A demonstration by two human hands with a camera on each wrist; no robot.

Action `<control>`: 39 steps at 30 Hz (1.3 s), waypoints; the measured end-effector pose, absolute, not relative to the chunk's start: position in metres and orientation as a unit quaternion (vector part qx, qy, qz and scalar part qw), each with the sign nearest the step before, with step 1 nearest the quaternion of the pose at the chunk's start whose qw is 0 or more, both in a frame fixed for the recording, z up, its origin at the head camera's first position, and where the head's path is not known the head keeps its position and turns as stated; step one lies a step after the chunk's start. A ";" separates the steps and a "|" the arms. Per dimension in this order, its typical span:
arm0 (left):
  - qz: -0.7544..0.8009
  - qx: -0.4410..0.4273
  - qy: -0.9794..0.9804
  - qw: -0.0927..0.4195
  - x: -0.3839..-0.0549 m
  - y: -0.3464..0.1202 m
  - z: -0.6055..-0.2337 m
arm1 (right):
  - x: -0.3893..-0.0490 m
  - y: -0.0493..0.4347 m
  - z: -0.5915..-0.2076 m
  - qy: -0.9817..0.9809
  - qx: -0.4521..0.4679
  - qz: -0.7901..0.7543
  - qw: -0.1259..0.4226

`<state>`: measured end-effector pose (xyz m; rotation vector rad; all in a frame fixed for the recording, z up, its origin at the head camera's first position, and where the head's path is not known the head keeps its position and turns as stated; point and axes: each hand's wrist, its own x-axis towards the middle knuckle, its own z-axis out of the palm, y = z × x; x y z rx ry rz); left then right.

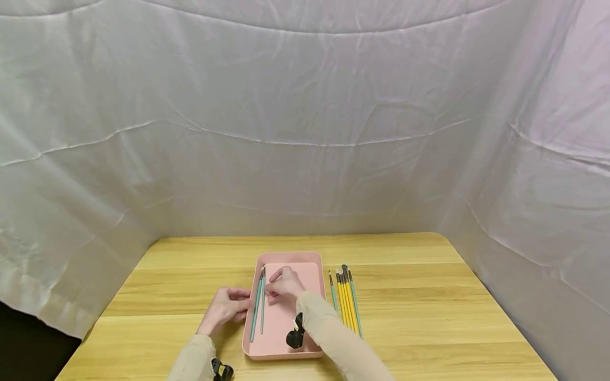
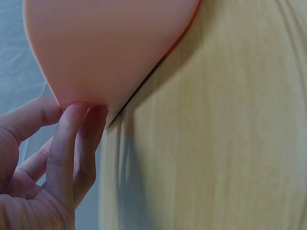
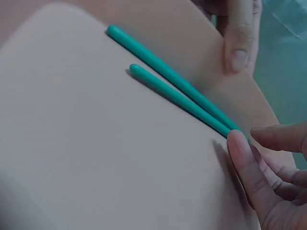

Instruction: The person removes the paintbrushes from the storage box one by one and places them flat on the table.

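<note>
Two paintbrushes with teal handles lie side by side along the left of a pink tray: an outer paintbrush and an inner paintbrush. My left hand holds the tray's left wall; in the right wrist view one of its digits comes over the rim, while other fingers press the outside. Over the tray, my right hand is beside the inner paintbrush. Its thumb and forefinger stand slightly apart around the upper handles, hiding the bristle ends in the right wrist view.
Right of the tray, several yellow-handled paintbrushes lie together on the wooden table, with a teal paintbrush along their right side and another teal paintbrush nearer the tray. A grey curtain hangs behind.
</note>
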<state>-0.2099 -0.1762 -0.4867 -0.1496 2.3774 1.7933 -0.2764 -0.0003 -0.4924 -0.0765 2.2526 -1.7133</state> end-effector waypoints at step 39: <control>0.594 -0.018 0.800 0.088 -0.213 -0.179 -0.487 | -0.276 -0.018 -0.492 0.915 -0.016 -0.393 0.088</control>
